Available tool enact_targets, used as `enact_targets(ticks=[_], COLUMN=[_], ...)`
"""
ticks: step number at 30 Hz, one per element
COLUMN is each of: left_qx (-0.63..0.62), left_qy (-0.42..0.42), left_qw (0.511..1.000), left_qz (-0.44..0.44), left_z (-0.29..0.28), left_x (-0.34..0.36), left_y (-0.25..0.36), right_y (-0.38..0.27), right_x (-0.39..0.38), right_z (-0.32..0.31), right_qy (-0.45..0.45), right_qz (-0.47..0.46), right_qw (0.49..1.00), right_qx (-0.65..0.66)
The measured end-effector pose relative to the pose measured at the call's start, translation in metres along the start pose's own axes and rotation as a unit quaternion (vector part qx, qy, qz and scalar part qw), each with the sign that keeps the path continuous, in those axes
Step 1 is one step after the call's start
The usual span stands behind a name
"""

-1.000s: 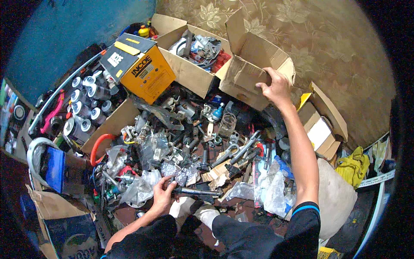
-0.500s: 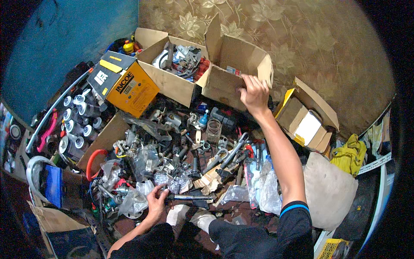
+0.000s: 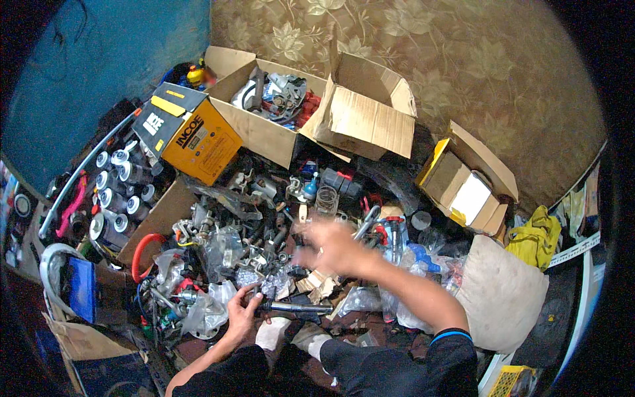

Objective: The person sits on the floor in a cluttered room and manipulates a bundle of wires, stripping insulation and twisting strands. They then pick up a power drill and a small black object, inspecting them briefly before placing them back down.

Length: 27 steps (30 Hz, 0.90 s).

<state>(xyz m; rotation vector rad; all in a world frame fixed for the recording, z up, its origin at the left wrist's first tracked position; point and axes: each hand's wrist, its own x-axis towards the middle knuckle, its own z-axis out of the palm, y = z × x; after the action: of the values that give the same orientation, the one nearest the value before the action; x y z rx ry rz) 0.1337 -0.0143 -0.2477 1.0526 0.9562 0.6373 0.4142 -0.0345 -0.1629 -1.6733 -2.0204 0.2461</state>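
Observation:
My left hand [image 3: 242,313] is closed around one end of a dark cylindrical rod with a shiny metal section [image 3: 301,308], which lies level above my feet. My right hand [image 3: 331,248] hovers over the pile of metal parts, smeared by motion, so its fingers and anything in them cannot be read. Under and around it lie torn cardboard pieces [image 3: 322,283], metal fittings and a clear jar [image 3: 327,200]. Just left of my left hand are crumpled clear plastic bags [image 3: 205,316].
At the back stand an open carton [image 3: 374,119], a carton of parts [image 3: 264,135] and an orange-and-black box [image 3: 204,142]. Several canisters [image 3: 116,178] crowd the left. On the right are a small open box [image 3: 456,192], a pale cushion [image 3: 506,294] and a yellow cloth bag [image 3: 537,238].
My right hand has left the back carton and swung down and left over the parts. The carton's front flap now faces me. My left hand still holds the rod.

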Motion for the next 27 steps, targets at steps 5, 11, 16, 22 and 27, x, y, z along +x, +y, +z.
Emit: enact_targets(ticks=[5,11,16,22,27], left_qx=[0.158,-0.141,-0.084,-0.089,-0.073], left_qy=[-0.014,-0.055,-0.084,-0.078,-0.036], left_qw=[0.971,0.988,0.992,0.993,0.996], left_qz=[0.18,0.028,-0.036,-0.03,-0.027], left_z=[0.002,-0.007,-0.002,-0.007,-0.017], left_x=[0.016,0.004,-0.002,0.002,-0.001], left_y=[0.001,0.016,0.008,0.001,0.004], right_y=[-0.039,-0.017,0.095,0.138,0.107], right_x=[-0.068,-0.025,0.046,0.088,0.031], right_z=[0.069,-0.055,-0.201,-0.201,-0.112], right_qy=[-0.247,0.162,0.284,0.384,0.44], right_qz=[0.08,0.178,0.222,0.115,0.016], right_qw=[0.957,0.952,0.932,0.876,0.872], right_qx=[0.132,0.187,-0.043,-0.268,-0.212])
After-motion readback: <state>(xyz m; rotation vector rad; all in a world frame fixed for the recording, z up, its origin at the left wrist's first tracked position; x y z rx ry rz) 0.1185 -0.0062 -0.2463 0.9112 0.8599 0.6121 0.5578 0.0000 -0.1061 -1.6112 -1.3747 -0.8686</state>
